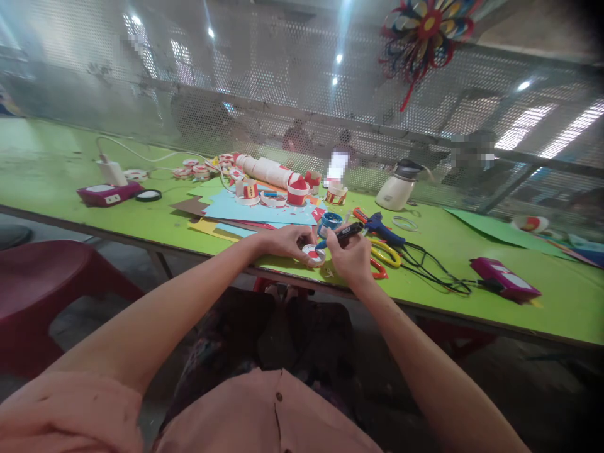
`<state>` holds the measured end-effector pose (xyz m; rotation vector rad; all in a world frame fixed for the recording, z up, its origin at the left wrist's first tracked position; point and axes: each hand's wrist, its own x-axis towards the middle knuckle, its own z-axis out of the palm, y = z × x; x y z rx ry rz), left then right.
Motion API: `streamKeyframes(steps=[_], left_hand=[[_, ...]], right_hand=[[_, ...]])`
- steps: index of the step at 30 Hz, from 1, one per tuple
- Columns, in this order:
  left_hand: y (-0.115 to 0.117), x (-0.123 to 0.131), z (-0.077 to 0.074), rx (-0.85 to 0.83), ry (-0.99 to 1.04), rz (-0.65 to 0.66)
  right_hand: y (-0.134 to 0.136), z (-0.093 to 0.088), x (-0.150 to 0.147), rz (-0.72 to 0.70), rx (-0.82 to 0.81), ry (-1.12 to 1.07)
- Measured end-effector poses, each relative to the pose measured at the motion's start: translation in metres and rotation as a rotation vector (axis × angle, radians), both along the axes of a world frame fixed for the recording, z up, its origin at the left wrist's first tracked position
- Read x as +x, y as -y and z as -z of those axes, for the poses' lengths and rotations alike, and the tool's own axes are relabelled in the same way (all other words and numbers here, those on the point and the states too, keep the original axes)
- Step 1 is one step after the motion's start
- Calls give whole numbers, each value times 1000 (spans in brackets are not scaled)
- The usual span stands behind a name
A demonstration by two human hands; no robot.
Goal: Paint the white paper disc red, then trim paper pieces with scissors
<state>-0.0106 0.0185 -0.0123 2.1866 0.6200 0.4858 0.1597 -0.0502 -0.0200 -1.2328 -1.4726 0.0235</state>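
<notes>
A small round paper piece (314,253), white with a red patch, is seen at the near edge of the green table (141,220). It is pinched by its rim in the left hand (283,242), whose fingers are closed on it. A black marker (343,234) is gripped in the right hand (353,259), with the fingers wrapped tight around it. The marker is slanted just above the round piece. Whether its tip touches the paper cannot be told.

It looks as if the small piece is being drawn on. For a neat job, the piece is best laid flat on the table and held by its rim only, so that no finger is in the pen's way. The marker is best held low, near its tip, and pressed softly, since thin paper can be dented. Wet ink should not be touched, or it may be smudged.

Just behind the hands, a blue glue gun (383,228), yellow scissors (385,250) and a little blue tub (329,221) are seen. Sheets of blue paper (264,212) are spread farther back, and more red and white paper pieces (297,190) are set on them. A white jug (399,185) is seen near the mesh wall, and a pink box (504,278) off to the right.
</notes>
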Motion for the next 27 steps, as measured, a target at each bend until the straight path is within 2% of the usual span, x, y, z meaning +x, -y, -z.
streamKeyframes(steps=[17,27], left_hand=[[0,0,0,5,3,-6],[-4,-1,1,114,-51,-1]], right_hand=[[-1,1,0,-44,-20,0],[5,-4,1,-108,-24,102]])
